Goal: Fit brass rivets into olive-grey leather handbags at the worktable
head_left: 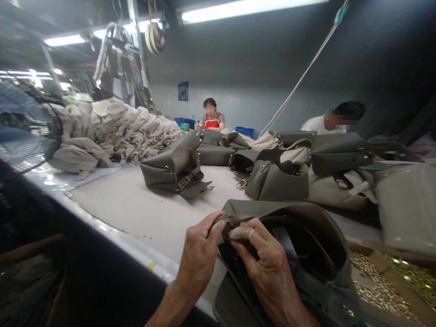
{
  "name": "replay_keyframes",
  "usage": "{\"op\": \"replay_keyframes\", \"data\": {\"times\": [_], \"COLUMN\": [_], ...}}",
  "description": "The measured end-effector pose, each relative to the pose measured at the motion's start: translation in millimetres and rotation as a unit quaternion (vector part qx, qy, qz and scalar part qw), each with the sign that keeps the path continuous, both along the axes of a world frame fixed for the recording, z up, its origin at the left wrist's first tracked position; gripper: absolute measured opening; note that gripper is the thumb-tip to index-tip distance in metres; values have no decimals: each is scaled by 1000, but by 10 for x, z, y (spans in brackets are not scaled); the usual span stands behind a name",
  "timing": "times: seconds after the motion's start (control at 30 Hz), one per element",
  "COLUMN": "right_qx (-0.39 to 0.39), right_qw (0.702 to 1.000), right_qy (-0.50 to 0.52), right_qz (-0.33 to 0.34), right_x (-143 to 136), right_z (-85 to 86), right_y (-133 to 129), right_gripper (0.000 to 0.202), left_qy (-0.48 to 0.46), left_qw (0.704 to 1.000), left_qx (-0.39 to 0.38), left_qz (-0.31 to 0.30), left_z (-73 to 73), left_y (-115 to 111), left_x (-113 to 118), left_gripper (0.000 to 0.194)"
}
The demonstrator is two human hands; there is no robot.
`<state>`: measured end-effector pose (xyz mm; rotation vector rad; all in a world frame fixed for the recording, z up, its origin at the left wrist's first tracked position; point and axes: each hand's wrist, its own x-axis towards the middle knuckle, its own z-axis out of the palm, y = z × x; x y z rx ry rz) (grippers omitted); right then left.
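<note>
A dark olive-grey handbag [327,227] lies open at the table's near edge, its black inside showing. My left hand [202,243] pinches the bag's top edge at its left corner, thumb on top. Close beside it, my right hand [264,254] has its fingers drawn together at the same corner, on the inner side. Whether a small part sits between the right fingertips is hidden. A strap with a metal fitting runs along the bag's lower right, below the right wrist.
Similar bags [170,170] with gold buckles stand across the white table [119,200]. Pale bag pieces [119,127] are heaped at the left, near a fan [23,122]. Small gold metal parts [378,277] fill a divided box at right. Two people sit beyond.
</note>
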<state>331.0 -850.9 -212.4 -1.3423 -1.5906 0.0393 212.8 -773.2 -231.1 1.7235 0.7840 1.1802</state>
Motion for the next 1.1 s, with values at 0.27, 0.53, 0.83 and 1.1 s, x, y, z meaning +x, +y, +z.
{"op": "replay_keyframes", "data": {"times": [0.27,0.53,0.83,1.1], "right_qx": [-31,-41,-38,-56], "right_qw": [999,999,999,994], "right_qy": [15,13,21,61], "right_qz": [8,-1,-19,-65], "right_x": [44,31,36,4], "right_z": [28,44,61,84], "right_y": [87,94,124,133], "right_gripper": [12,14,11,10], "left_qy": [-15,-26,-31,-17], "left_qw": [1000,999,999,1000], "left_qx": [-19,-18,-26,-17], "left_qz": [-12,-7,-10,-2], "left_z": [-44,-26,-33,-42], "left_y": [7,-12,1,-11], "left_x": [-6,26,60,72], "left_gripper": [32,30,29,29]}}
